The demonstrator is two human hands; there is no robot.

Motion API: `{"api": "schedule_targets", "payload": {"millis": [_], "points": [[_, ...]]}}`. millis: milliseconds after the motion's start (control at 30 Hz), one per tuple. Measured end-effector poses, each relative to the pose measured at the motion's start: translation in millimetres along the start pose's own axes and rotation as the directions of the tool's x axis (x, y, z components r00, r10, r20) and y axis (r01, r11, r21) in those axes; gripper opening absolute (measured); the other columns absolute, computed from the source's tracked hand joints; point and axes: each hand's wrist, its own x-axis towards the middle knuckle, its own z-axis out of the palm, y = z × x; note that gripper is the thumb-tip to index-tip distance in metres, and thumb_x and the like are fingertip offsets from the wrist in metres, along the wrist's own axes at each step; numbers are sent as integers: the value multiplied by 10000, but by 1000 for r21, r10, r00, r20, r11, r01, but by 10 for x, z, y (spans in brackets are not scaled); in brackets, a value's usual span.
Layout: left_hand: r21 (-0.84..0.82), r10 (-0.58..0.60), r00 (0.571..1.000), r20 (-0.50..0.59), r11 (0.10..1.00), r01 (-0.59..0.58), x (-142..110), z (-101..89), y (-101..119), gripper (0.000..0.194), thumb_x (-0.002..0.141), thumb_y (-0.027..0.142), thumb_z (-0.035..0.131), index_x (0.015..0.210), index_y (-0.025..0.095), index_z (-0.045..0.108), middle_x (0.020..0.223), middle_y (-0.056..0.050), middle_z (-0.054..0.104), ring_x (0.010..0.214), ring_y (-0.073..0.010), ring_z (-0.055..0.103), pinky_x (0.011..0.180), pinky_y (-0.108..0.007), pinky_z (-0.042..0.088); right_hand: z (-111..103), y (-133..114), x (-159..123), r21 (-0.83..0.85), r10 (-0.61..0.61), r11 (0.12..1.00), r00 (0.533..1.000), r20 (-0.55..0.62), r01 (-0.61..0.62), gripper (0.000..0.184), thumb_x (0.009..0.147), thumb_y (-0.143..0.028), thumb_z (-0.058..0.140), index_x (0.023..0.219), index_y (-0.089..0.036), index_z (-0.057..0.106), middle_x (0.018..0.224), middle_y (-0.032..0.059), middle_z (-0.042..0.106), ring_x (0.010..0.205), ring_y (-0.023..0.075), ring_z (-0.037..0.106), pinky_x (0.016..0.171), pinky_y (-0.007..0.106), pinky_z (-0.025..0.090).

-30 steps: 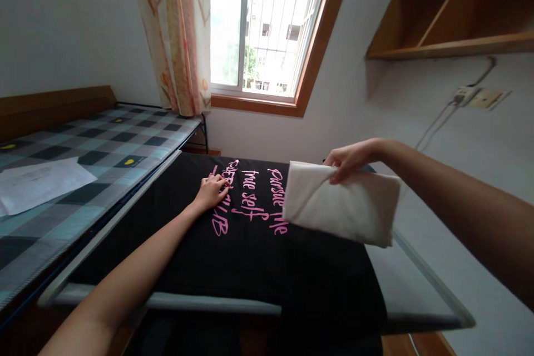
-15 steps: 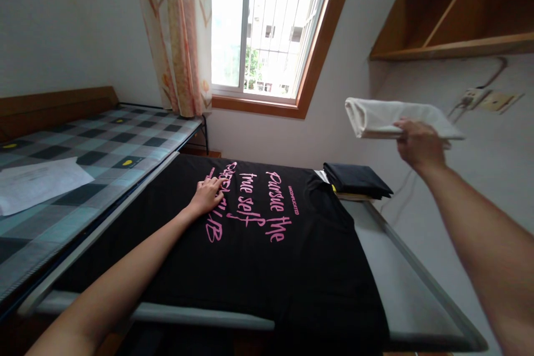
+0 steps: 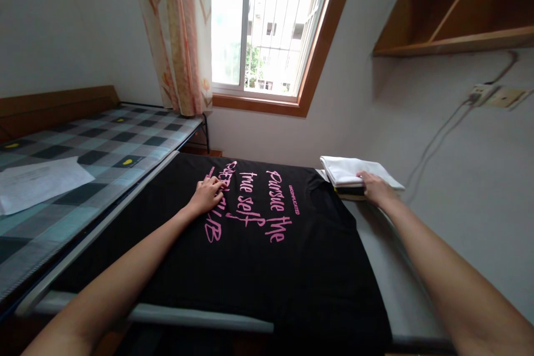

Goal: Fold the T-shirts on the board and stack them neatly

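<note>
A black T-shirt [image 3: 317, 267] with pink lettering lies spread over the table. My left hand [image 3: 208, 193] rests on its lettering, fingers apart and slightly bent, holding nothing. At the table's far right, my right hand [image 3: 377, 189] grips the near edge of a folded white garment [image 3: 354, 171], thumb and fingers closed on it. That garment sits on top of a folded black garment [image 3: 352, 190], which is mostly hidden under it. The shirt's collar end is just left of this small pile.
On the left stands a bed with a checked mat [image 3: 137, 136], bearing a sheet of paper [image 3: 45, 181]. Ahead are a window [image 3: 271, 28] and a floral curtain [image 3: 183, 33]. A wooden shelf [image 3: 459, 44] and a wall socket [image 3: 481, 94] with a cable are at the right.
My right hand has come down and to the left, bringing the white garment from mid-air onto the black folded pile. My left hand has stayed on the shirt.
</note>
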Motion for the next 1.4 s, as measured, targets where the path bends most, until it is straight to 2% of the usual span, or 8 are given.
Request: {"api": "schedule_targets", "payload": {"millis": [233, 533, 767, 900, 1033, 1100, 1233, 1400], "points": [[-5, 6, 1000, 1, 1000, -6, -3, -5, 2, 302, 877, 273, 459, 1097, 249, 664, 1129, -89, 607, 1100, -278, 526, 924, -449, 397, -166, -150, -31, -52, 48, 998, 993, 107, -43, 388, 728, -37, 445, 1058, -153, 612, 1089, 161, 650, 969, 248, 602, 796, 319, 425], [-45, 1, 1000, -6, 999, -2, -4, -22, -2, 313, 871, 260, 467, 1108, 247, 671, 1111, -88, 608, 1104, -279, 525, 931, -451, 397, 50, -132, -170, 186, 268, 954, 948, -172, -236, 490, 735, -127, 449, 1213, -126, 556, 1140, 178, 629, 1058, 310, 573, 892, 388, 438], [-21, 14, 1000, -3, 1000, -14, -1, -10, -8, 311, 879, 272, 461, 1108, 246, 668, 1123, -90, 607, 1101, -280, 527, 929, -451, 397, -48, -265, -220, 22, 158, 987, 986, -56, -157, 387, 763, -136, 442, 1110, -122, 613, 1162, 188, 627, 1080, 295, 566, 1008, 459, 355], [-36, 20, 1000, -3, 999, -20, -9, -23, 3, 307, 875, 262, 462, 1102, 237, 667, 1118, -91, 611, 1108, -276, 531, 941, -453, 392, -249, -431, -84, 127, 337, 938, 935, -112, -323, 380, 814, -179, 397, 1086, -158, 661, 1201, 158, 641, 1107, 300, 573, 1059, 544, 285], [-71, 15, 1000, -3, 997, -15, -19, -44, 11, 308, 876, 253, 463, 1105, 233, 667, 1119, -92, 608, 1124, -275, 527, 955, -448, 389, -311, -541, 64, 214, 380, 920, 880, -285, -329, 512, 900, -338, 353, 1320, -131, 560, 1421, 200, 478, 1305, 344, 421, 1054, 532, 314], [-87, 7, 1000, -1, 996, -7, -21, -50, 10, 310, 874, 246, 463, 1104, 237, 671, 1111, -89, 607, 1121, -275, 527, 956, -447, 391, -238, -541, 89, 192, 389, 917, 893, -228, -350, 577, 909, -416, 355, 1404, -151, 486, 1501, 201, 372, 1359, 370, 343, 1051, 561, 303], [-97, 12, 1000, -3, 995, -12, -14, -46, 1, 308, 871, 237, 461, 1090, 245, 678, 1098, -78, 609, 1113, -262, 537, 954, -428, 397, -33, -520, 89, 109, 346, 929, 934, 91, -355, 578, 901, -486, 370, 1394, -222, 517, 1515, 184, 365, 1342, 408, 353, 1021, 646, 282], [-74, 19, 1000, -10, 997, -20, -3, -29, -20, 303, 872, 256, 466, 1084, 241, 682, 1094, -79, 620, 1101, -260, 550, 951, -431, 409, -14, -855, 45, 91, 292, 954, 953, -84, -284, 576, 951, -452, 264, 1348, -160, 561, 1486, 188, 414, 1376, 378, 305, 1063, 636, 222]]}}
